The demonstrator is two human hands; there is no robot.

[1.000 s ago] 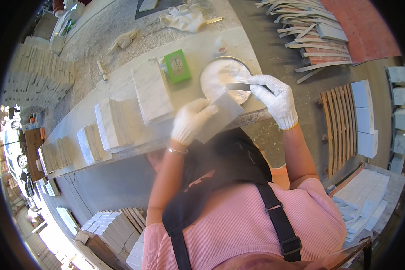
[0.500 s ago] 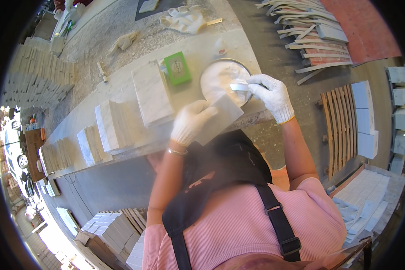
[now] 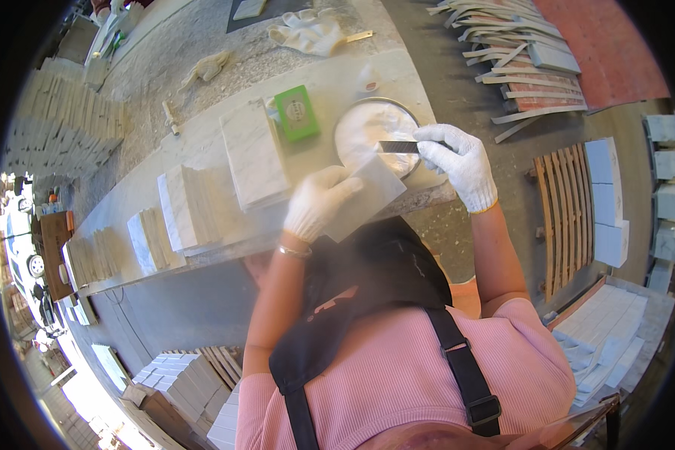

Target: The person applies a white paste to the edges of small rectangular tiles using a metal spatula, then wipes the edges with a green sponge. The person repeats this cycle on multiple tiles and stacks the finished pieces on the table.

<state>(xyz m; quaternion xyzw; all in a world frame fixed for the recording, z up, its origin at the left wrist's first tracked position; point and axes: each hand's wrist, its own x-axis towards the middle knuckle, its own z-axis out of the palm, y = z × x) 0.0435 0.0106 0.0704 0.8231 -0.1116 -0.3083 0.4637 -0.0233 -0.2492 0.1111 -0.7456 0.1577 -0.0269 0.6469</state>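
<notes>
My left hand (image 3: pixel 319 202), in a white knit glove, is closed on the edge of a flat pale grey tile (image 3: pixel 369 193). The tile is tilted in front of the workbench's near edge. My right hand (image 3: pixel 461 166), gloved too, pinches a flat, narrow scraper blade (image 3: pixel 399 147) that looks dark now. Its tip is over a round pan (image 3: pixel 415 118) of white powder or paste (image 3: pixel 361 129), just beyond the tile's upper corner. I cannot tell whether the blade touches the white material. Left of the pan lies a green box (image 3: pixel 297 114), beside a stack of marble tiles (image 3: pixel 251 154).
More tile stacks (image 3: pixel 187 210) line the bench to the left. Farther back lie a crumpled white glove (image 3: pixel 307 34) and a small brush-like tool (image 3: pixel 170 118). At the right are a wooden pallet (image 3: pixel 566 217), white blocks (image 3: pixel 609 202) and a pile of thin strips (image 3: pixel 525 56).
The blade in my right hand has turned, its face going from bright to dark, and its tip has shifted slightly left. My left hand and the tile have hardly moved.
</notes>
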